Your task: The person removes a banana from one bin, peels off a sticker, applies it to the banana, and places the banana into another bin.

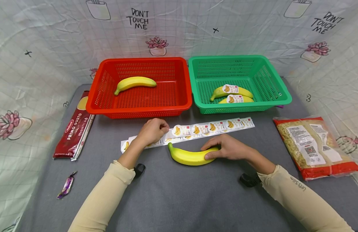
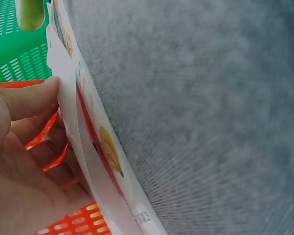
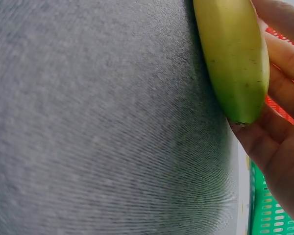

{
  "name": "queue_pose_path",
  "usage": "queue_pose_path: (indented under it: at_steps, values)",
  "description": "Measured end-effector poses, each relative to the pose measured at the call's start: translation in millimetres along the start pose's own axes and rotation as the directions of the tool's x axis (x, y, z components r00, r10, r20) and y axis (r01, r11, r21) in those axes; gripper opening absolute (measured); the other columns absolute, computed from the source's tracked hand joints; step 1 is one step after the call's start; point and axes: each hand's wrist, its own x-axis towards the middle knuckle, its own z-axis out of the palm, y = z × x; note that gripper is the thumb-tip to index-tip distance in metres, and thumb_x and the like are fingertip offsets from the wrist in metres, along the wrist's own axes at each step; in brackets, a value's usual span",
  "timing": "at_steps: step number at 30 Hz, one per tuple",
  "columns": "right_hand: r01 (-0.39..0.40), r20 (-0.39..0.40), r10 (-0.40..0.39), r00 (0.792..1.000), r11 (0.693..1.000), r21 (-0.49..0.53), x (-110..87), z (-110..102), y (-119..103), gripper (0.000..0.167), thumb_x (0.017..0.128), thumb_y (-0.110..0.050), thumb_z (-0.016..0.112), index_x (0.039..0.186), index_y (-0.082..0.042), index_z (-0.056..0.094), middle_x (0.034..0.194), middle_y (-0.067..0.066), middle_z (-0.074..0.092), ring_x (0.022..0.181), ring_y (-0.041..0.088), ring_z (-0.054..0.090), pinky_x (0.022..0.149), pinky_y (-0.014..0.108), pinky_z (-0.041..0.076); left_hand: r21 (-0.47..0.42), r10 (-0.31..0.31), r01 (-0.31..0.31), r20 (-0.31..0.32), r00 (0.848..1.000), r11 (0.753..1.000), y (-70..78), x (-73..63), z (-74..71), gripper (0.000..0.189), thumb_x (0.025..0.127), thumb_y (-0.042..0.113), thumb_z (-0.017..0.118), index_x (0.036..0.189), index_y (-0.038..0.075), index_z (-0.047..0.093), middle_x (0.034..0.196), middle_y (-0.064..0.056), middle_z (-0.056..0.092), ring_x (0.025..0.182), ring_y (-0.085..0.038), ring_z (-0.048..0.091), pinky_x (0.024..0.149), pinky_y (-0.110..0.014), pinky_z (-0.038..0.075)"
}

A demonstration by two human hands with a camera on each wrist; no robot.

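A yellow banana (image 1: pixel 186 157) with a green stem lies on the grey table. My right hand (image 1: pixel 232 147) grips its right end between thumb and fingers; the right wrist view shows the greenish tip of this banana (image 3: pixel 237 73) beside the palm. Just beyond it, strips of banana stickers (image 1: pixel 222 126) stretch across the table, one overlapping another. My left hand (image 1: pixel 152 131) is over their left part. Up close in the left wrist view, the left thumb and fingers pinch the upper strip's white backing (image 2: pixel 68 93), which is raised on edge.
Behind the strips stand a red basket (image 1: pixel 147 109) holding one banana (image 1: pixel 135 83) and a green basket (image 1: pixel 242 108) holding two stickered bananas (image 1: pixel 245 92). Left are a spaghetti pack (image 1: pixel 75 129) and a purple-wrapped candy (image 1: pixel 67 186). A bag of grain-like food (image 1: pixel 315 146) lies right.
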Motion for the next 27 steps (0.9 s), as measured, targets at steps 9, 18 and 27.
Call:
queue_pose_path:
  at_steps: [9, 18, 27]
  values:
    - [-0.071, -0.176, 0.066, 0.982, 0.997, -0.026, 23.1, -32, -7, 0.026, 0.096, -0.021, 0.072, 0.118, -0.008, 0.076, 0.111, 0.005, 0.077, 0.097, 0.014, 0.067, 0.085, 0.028, 0.054, -0.006, 0.021, -0.021, -0.009, 1.0, 1.0, 6.0, -3.2, -4.8, 0.014, 0.099, 0.017, 0.065, 0.102, 0.009, 0.076, 0.096, -0.007, 0.073, 0.088, -0.021, 0.061, 0.083, -0.039, 0.049]
    - [-0.082, -0.135, 0.07, 0.988, 0.993, -0.089, 61.7, -38, -10, 0.026, 0.099, -0.019, 0.068, 0.121, -0.006, 0.074, 0.105, 0.006, 0.078, 0.09, 0.015, 0.067, 0.078, 0.029, 0.052, -0.032, 0.047, -0.046, 0.025, 0.999, 0.998, 11.0, -8.2, -7.0, 0.014, 0.1, 0.018, 0.065, 0.104, 0.01, 0.076, 0.097, -0.006, 0.073, 0.086, -0.02, 0.061, 0.082, -0.037, 0.048]
    - [-0.062, -0.101, 0.049, 0.994, 0.989, -0.131, 83.1, -36, -12, 0.018, 0.095, -0.018, 0.073, 0.11, -0.01, 0.079, 0.103, 0.005, 0.077, 0.083, 0.015, 0.062, 0.075, 0.03, 0.051, -0.032, 0.082, -0.082, 0.016, 0.996, 0.996, 11.7, -11.9, -7.6, 0.014, 0.099, 0.018, 0.066, 0.103, 0.01, 0.076, 0.097, -0.005, 0.073, 0.087, -0.019, 0.061, 0.082, -0.036, 0.048]
